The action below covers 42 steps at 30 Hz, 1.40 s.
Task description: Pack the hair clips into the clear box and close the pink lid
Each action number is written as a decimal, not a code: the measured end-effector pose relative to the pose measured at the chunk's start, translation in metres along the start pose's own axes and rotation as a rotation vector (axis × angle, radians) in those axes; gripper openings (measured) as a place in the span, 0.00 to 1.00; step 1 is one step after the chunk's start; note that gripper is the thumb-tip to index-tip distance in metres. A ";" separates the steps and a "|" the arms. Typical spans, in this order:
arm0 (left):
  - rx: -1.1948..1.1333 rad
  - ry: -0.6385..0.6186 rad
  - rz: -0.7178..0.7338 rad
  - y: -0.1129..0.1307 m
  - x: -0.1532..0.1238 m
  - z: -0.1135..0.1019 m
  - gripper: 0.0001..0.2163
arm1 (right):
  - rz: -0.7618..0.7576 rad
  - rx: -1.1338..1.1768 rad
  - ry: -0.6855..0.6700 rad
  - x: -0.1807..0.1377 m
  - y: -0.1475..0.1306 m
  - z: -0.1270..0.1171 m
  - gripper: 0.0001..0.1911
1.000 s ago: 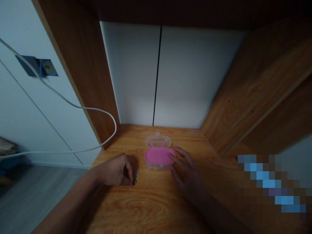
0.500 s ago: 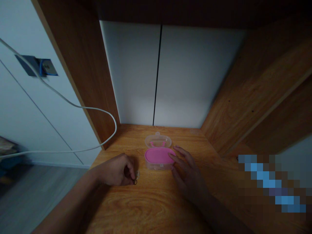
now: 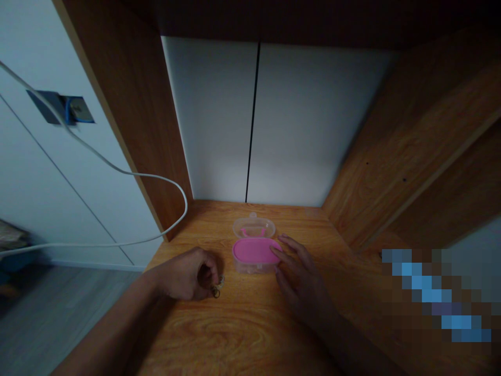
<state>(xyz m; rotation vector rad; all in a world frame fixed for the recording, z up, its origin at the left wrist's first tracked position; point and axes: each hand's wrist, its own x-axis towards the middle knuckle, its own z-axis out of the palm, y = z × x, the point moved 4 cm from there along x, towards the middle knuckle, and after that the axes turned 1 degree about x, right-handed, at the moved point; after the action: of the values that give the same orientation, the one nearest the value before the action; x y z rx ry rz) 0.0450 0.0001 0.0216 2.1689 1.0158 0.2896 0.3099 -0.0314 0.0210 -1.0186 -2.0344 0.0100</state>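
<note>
A small clear plastic box [image 3: 255,254] with a pink lining stands open on the wooden desk [image 3: 250,329], its clear lid tipped back. My right hand [image 3: 299,274] lies flat against the box's right side, fingers stretched out and touching its rim. My left hand [image 3: 190,274] rests on the desk to the left of the box, fingers curled in a pinch on a small metallic ring-like piece [image 3: 217,287] at its fingertips. The light is dim and the piece is too small to name exactly.
The desk sits in a wooden alcove with a brown side panel [image 3: 133,115] on the left, slanted wooden panels on the right and a white back wall [image 3: 274,120]. A white cable [image 3: 129,172] loops from a wall socket [image 3: 74,109] past the desk's left edge.
My left fingers have closed on the small metallic piece and shifted it slightly. My right hand and the box have stayed where they were.
</note>
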 end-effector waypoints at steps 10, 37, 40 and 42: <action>0.066 -0.018 -0.016 -0.003 0.002 0.001 0.06 | 0.009 0.010 -0.002 -0.002 0.003 0.001 0.26; 0.018 -0.166 -0.057 0.024 0.000 0.009 0.10 | -0.102 0.019 0.127 0.001 -0.015 -0.014 0.28; 0.024 -0.150 -0.081 0.022 0.001 0.008 0.08 | -0.102 0.011 0.127 0.001 -0.014 -0.013 0.28; 0.024 -0.131 -0.086 0.019 0.001 0.008 0.07 | -0.100 0.011 0.126 0.001 -0.013 -0.012 0.28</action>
<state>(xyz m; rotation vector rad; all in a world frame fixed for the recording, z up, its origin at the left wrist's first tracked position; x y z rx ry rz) 0.0606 -0.0112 0.0284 2.1286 1.0399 0.0945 0.3089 -0.0437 0.0342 -0.8867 -1.9655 -0.0931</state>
